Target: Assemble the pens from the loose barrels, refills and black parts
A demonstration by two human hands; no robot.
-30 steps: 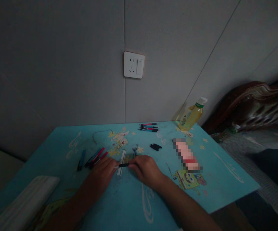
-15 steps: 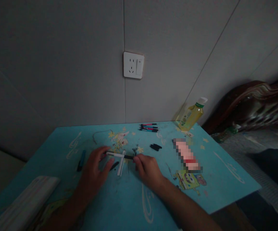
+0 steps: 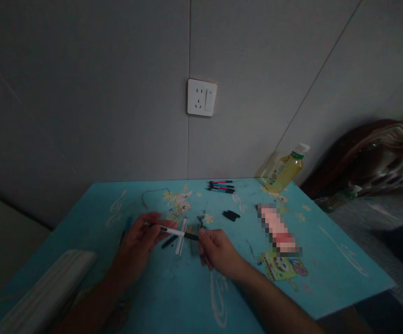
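Note:
Above the blue table, a white pen [image 3: 176, 232] with a dark grip end is held level between both hands. My left hand [image 3: 140, 239] pinches its clip end between thumb and fingers. The fingers of my right hand [image 3: 217, 250] are closed on the dark end. Beneath the pen lie some thin white strips or tubes [image 3: 179, 246], crossing behind it. A small black piece [image 3: 168, 241] rests on the tabletop just past my left fingertips. A blue pen-like item [image 3: 128, 225] is partly hidden behind my left hand.
Several pens [image 3: 221, 187] lie at the table's back edge, with short black pieces [image 3: 231, 215] nearer. A yellow bottle [image 3: 285, 171] stands back right, beside a pixelated pink item [image 3: 278, 229]. A long white box [image 3: 48, 287] sits front left. The blue table [image 3: 173, 297] meets the wall.
The view has shifted slightly, so the scene sits further right. My left thumb has closed onto the pen, and the pen's right end has tilted a little lower.

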